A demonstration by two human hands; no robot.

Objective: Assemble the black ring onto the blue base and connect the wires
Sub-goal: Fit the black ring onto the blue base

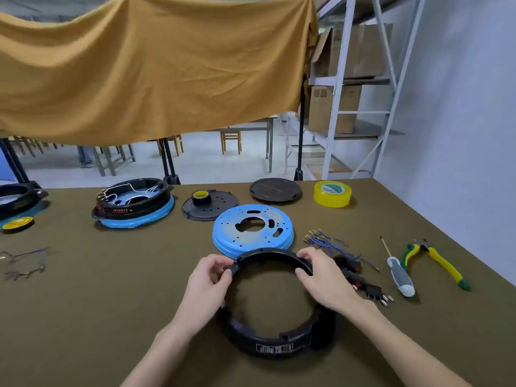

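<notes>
I'm seeing no readable text. White label on the black ring [275, 348] front wall is showing only blurred marks. Red-lettered strip on the assembled unit [122, 211] at far left is illegible too. Printing on the yellow tape roll [332, 193] and cardboard boxes [331, 108] is too small.

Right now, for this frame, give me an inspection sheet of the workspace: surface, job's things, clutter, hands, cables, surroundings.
Surface: table under an olive-green cloth.
Job's things: black ring tilted, its far rim raised in front of the blue base, which lies flat.
Clutter: yellow tape roll, two black discs, screwdriver, pliers, an already assembled unit.
Hands: left hand and right hand each grip the ring's far rim.
Cables: blue wires lie loose right of the base; dark connectors beside them.
Surroundings: ochre curtain, metal shelving with cartons.
</notes>
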